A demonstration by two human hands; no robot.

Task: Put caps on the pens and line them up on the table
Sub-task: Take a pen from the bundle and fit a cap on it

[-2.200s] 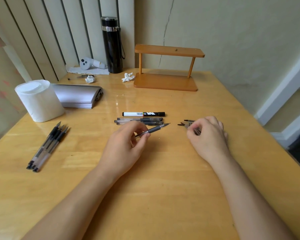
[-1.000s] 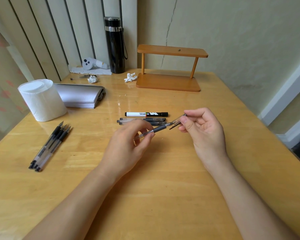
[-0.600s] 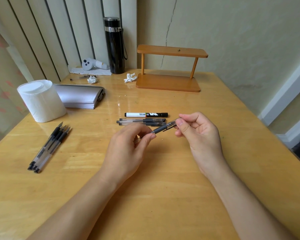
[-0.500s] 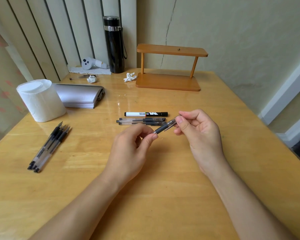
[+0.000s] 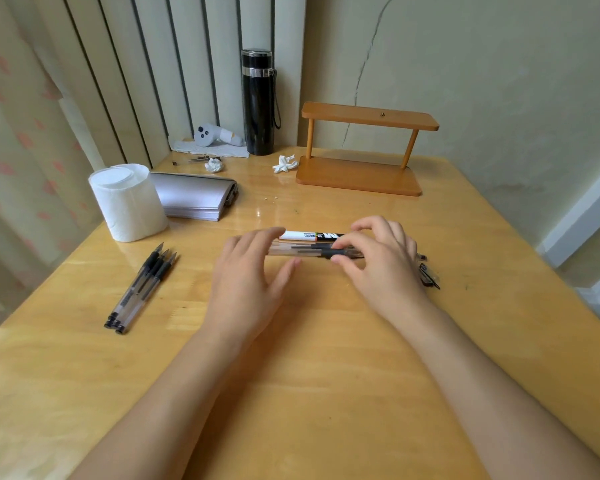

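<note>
A capped clear gel pen (image 5: pixel 312 251) lies level at the near side of a short row of pens in the middle of the table (image 5: pixel 326 375), just in front of a white-and-black marker (image 5: pixel 303 235). My right hand (image 5: pixel 381 268) pinches this pen at its cap end between thumb and forefinger. My left hand (image 5: pixel 250 275) hovers at the pen's left end with fingers spread and nothing gripped. Three uncapped black-grip pens (image 5: pixel 141 289) lie together at the left. A few loose caps (image 5: pixel 428 273) lie right of my right hand, partly hidden by it.
A white tissue roll (image 5: pixel 129 202) and a grey pouch (image 5: pixel 194 199) sit at the back left. A black flask (image 5: pixel 258 102), a white controller (image 5: pixel 212 133), crumpled paper (image 5: pixel 284 164) and a wooden stand (image 5: pixel 361 174) line the far edge.
The cap went onto the pen held in the air. Both hands then carried the pen forward and down to the row on the table, and my left hand opened.
</note>
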